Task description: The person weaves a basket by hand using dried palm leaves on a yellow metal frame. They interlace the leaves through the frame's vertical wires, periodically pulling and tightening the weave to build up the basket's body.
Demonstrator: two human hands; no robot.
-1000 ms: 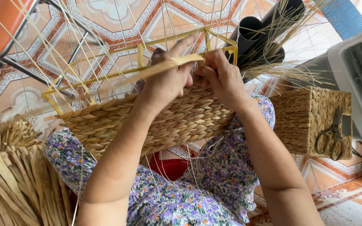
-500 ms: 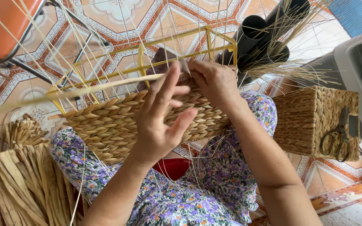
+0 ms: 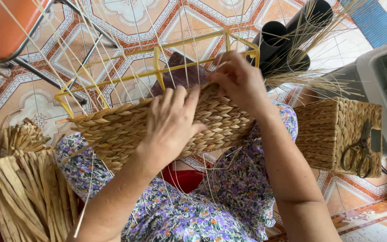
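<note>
My left hand (image 3: 173,123) lies spread flat on the woven basket wall (image 3: 126,130), which runs long across my lap. My right hand (image 3: 238,80), nearer the top edge, pinches a strand beside the yellow frame (image 3: 157,67). The strand's end is hidden under my fingers.

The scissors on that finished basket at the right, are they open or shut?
Shut. The scissors lie flat on the finished woven basket, blades together in one dark strip, the two handle loops side by side.
</note>
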